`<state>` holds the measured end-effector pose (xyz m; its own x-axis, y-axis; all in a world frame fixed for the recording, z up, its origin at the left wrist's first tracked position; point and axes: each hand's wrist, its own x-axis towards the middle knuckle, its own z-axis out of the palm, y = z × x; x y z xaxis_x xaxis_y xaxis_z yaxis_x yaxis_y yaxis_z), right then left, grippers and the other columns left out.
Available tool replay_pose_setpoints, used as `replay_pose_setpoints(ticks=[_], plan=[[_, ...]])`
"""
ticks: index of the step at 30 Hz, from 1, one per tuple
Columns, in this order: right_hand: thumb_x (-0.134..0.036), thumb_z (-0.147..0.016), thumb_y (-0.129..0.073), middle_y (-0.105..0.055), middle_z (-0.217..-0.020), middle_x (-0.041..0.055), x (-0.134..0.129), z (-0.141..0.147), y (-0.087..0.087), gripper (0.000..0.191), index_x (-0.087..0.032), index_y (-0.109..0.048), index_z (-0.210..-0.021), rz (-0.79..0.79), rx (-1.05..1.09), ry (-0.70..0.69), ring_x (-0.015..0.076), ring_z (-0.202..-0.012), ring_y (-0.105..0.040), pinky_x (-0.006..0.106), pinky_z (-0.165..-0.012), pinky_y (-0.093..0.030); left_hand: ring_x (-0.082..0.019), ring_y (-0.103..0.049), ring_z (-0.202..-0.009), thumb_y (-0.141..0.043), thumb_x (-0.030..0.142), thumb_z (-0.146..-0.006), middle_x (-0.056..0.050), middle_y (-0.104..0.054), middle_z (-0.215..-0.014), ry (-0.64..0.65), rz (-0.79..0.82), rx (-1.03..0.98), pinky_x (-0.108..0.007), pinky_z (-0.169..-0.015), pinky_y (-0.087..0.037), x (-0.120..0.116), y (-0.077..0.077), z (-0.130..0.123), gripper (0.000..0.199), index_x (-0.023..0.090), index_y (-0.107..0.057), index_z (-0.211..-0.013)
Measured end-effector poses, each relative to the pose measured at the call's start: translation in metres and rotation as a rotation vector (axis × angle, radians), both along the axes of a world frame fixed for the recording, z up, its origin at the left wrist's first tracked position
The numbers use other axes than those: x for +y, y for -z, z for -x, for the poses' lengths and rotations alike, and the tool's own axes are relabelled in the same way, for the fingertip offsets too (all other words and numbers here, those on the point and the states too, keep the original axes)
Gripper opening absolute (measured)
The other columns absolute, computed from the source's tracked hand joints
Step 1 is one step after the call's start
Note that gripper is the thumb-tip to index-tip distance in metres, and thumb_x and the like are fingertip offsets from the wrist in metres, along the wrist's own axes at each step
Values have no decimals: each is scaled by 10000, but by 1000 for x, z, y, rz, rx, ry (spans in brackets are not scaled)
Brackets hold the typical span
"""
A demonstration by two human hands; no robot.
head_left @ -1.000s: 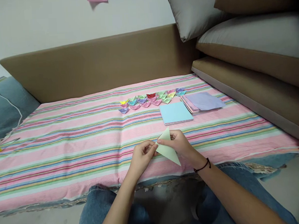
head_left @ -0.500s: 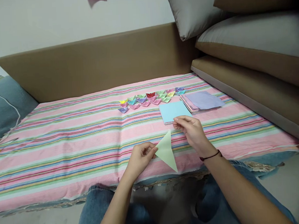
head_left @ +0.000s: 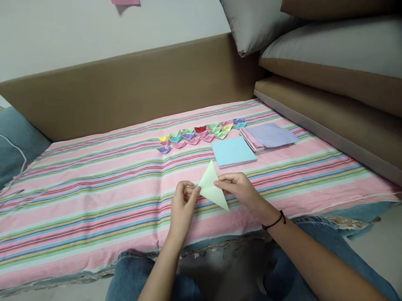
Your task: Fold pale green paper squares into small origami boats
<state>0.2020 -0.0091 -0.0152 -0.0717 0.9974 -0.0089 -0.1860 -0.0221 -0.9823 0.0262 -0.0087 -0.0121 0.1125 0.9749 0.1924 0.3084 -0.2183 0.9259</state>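
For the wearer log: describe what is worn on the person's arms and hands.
Both forearms are bare, with no sleeves in view. The right hand has a thin black band at its wrist. The left hand shows no ring, watch or band.

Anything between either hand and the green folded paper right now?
Nothing visible. Both hands already pinch the green paper triangle: the left hand at its left edge, the right hand at its right edge. It is held above the striped cloth, apart from the blue paper stack and the small folded boats behind.
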Motion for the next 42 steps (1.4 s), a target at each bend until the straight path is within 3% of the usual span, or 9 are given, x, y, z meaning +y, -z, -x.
replay_pose_setpoints(ticks=[3,6,10,21,27,42], plan=[[-363,-670,-689,-684,-679,43,0,3,4,233,-151,-724,-761,-96,-43,129,200,-655,-626,286,-565,-481,-142,-478,-658,-540,293,-823,8,-499,-686,-168,-334,294,-271,-629,-382,-5,3,-5,109,189,-517,-801],[-368,-682,-678,-690,-696,39,-3,10,1,240,-156,-726,-784,-113,-34,167,201,-669,-632,284,-574,-495,-193,-514,-880,-526,245,-837,-55,-569,-894,-67,-479,409,-337,-783,-409,-9,4,-12,106,194,-569,-919],[-391,-653,-699,-697,-745,44,-7,19,-3,293,-146,-715,-812,-53,19,131,200,-688,-642,284,-585,-524,-213,-506,-1052,-561,272,-820,-82,-543,-1095,28,-375,247,-369,-867,-442,-12,6,-20,253,216,-543,-1066],[-367,-647,-730,-724,-798,58,-6,18,5,287,-169,-704,-853,-44,75,99,221,-710,-677,340,-633,-571,-224,-535,-1087,-623,259,-759,-99,-573,-1122,106,69,-287,-334,-853,-499,-11,3,-23,293,180,-576,-1037],[-351,-656,-724,-719,-849,63,-5,18,5,287,-163,-692,-871,-45,111,123,235,-768,-680,369,-698,-575,-218,-542,-1092,-625,260,-762,-83,-611,-1108,120,92,-315,-317,-870,-479,-10,4,-20,265,192,-611,-1017],[-353,-624,-746,-707,-940,70,-4,17,4,344,-161,-699,-906,-44,94,141,239,-799,-673,372,-682,-586,-227,-548,-1097,-573,262,-801,-80,-632,-1131,150,52,-242,-352,-919,-443,-8,3,-18,224,196,-657,-998]])
